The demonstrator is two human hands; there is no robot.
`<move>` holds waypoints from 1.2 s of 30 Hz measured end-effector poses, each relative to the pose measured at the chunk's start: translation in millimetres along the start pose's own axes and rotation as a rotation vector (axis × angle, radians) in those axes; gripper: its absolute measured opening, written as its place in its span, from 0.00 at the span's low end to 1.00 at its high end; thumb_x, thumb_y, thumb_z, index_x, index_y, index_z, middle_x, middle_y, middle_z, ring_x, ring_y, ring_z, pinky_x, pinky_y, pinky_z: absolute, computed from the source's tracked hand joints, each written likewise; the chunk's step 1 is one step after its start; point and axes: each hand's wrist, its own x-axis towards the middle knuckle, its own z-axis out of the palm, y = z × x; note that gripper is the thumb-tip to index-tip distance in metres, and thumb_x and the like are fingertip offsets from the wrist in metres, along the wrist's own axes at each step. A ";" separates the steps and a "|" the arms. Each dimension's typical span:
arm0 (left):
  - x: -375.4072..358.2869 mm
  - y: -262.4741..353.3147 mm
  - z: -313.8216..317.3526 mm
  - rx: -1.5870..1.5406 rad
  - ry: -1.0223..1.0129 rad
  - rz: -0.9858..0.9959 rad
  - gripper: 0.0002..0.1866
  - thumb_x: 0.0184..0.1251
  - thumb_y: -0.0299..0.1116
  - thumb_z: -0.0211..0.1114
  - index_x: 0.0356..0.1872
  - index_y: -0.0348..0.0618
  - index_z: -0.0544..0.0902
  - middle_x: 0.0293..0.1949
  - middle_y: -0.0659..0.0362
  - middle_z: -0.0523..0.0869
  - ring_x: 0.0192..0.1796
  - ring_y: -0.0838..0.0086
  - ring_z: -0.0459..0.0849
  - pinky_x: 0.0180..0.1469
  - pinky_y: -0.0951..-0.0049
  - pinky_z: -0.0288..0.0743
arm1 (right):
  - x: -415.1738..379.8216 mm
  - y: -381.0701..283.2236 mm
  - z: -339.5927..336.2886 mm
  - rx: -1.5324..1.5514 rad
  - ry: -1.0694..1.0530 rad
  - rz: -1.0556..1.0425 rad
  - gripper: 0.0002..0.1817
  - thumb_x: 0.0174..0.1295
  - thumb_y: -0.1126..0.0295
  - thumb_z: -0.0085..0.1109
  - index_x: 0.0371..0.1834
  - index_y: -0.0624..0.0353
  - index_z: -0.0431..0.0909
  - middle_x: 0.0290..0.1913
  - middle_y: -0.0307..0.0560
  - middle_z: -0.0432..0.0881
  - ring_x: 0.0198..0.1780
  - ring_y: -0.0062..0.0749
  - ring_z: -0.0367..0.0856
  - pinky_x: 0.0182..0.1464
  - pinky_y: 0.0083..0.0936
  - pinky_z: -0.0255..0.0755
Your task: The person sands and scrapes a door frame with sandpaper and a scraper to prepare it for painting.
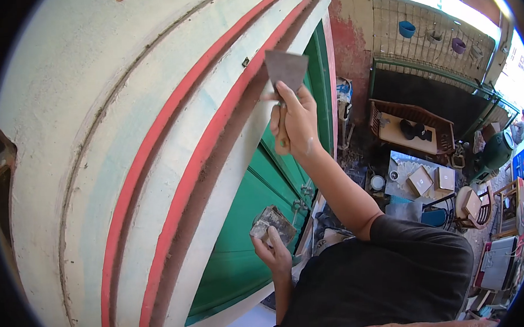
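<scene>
My right hand (298, 117) is raised and closed around the wooden handle of a putty knife (288, 68), its wide metal blade pointing up. The blade overlaps the lower red band (204, 144) of the curved wall moulding in this view. Lower down, in front of the green door (234, 257), my left hand (274, 254) grips a small, grey, crusted box-like holder (275, 222) by its near side. What lies inside the holder is hard to make out.
Cream wall (41, 133) with stepped red-edged moulding fills the left side. At right, below, are a table (402, 174) with cardboard boxes, a wooden bench (417, 134), a chair (477, 208) and a green barrel (498, 150). Small pots hang on a wire grid (432, 24).
</scene>
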 end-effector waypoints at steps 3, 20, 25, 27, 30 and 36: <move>5.5 -1.3 -0.8 -0.008 -0.038 -0.021 0.14 0.85 0.28 0.59 0.63 0.33 0.74 0.56 0.52 0.84 0.55 0.71 0.84 0.58 0.68 0.78 | 11.1 -12.0 18.3 -0.226 0.027 -0.234 0.19 0.72 0.73 0.67 0.60 0.66 0.70 0.45 0.56 0.90 0.17 0.23 0.78 0.16 0.22 0.69; 15.9 -6.2 -18.5 -0.015 -0.045 -0.045 0.16 0.84 0.28 0.59 0.66 0.32 0.73 0.57 0.50 0.85 0.56 0.70 0.84 0.59 0.67 0.78 | 50.4 -2.5 27.0 -0.747 0.028 -0.677 0.26 0.62 0.78 0.73 0.61 0.66 0.71 0.37 0.46 0.93 0.28 0.17 0.81 0.33 0.21 0.77; 15.4 -8.5 -16.3 -0.033 -0.063 -0.047 0.16 0.84 0.28 0.59 0.66 0.32 0.73 0.57 0.50 0.85 0.56 0.70 0.84 0.59 0.67 0.78 | 63.6 -17.9 24.2 -0.551 0.114 -0.543 0.24 0.60 0.77 0.72 0.56 0.63 0.71 0.37 0.46 0.89 0.23 0.19 0.78 0.25 0.22 0.73; 17.3 -8.1 -13.9 -0.032 -0.070 -0.043 0.16 0.84 0.28 0.58 0.65 0.32 0.73 0.57 0.51 0.85 0.56 0.70 0.84 0.59 0.67 0.78 | 71.0 -29.3 19.6 -0.467 0.221 -0.506 0.24 0.63 0.75 0.74 0.56 0.62 0.70 0.32 0.42 0.82 0.17 0.20 0.73 0.11 0.25 0.58; 16.6 -5.9 -8.9 -0.035 -0.073 -0.044 0.16 0.84 0.28 0.59 0.65 0.32 0.74 0.56 0.51 0.85 0.56 0.71 0.84 0.58 0.67 0.78 | 60.6 -49.1 -3.2 -0.577 0.191 -0.281 0.23 0.64 0.74 0.75 0.56 0.62 0.71 0.33 0.44 0.84 0.15 0.21 0.72 0.10 0.24 0.58; 14.9 -24.2 7.3 -0.096 -0.048 -0.146 0.11 0.84 0.31 0.62 0.56 0.34 0.77 0.50 0.54 0.87 0.50 0.76 0.84 0.53 0.70 0.78 | 15.4 -29.1 -74.0 -0.678 0.037 -0.205 0.23 0.64 0.72 0.77 0.56 0.62 0.73 0.37 0.44 0.89 0.15 0.17 0.72 0.14 0.22 0.62</move>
